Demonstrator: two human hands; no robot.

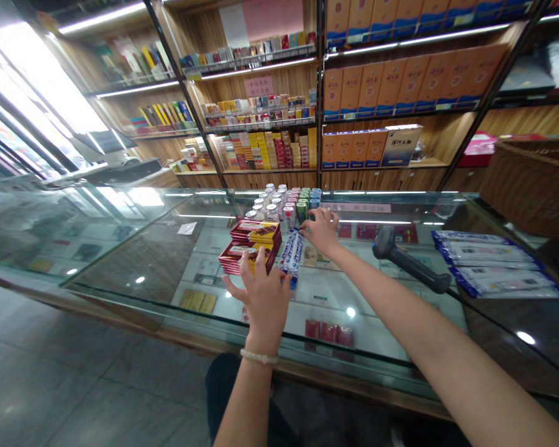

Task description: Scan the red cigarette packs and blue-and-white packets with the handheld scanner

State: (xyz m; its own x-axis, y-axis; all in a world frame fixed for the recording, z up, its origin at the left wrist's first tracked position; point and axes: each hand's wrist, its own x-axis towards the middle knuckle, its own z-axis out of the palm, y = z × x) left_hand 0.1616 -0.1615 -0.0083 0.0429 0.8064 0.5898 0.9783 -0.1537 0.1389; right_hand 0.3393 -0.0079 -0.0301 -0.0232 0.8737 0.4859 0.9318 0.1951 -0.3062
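On a glass counter (pixel 121 261) stands a stack of red and yellow boxes (pixel 250 245). My left hand (pixel 261 298), a bead bracelet on its wrist, rests against the near side of that stack with fingers spread. A white and blue packet (pixel 291 253) lies just right of the stack, and my left thumb touches its near end. My right hand (pixel 323 231) reaches farther back, fingers curled over the packet's far end beside a cluster of small bottles and cans (pixel 284 203).
A black barcode scanner (pixel 410 261) lies on the glass to the right, with blue and white flat packs (pixel 491 261) beyond it. A wicker basket (pixel 531 180) sits at the far right. Shelves of boxed goods (pixel 400 81) line the back wall.
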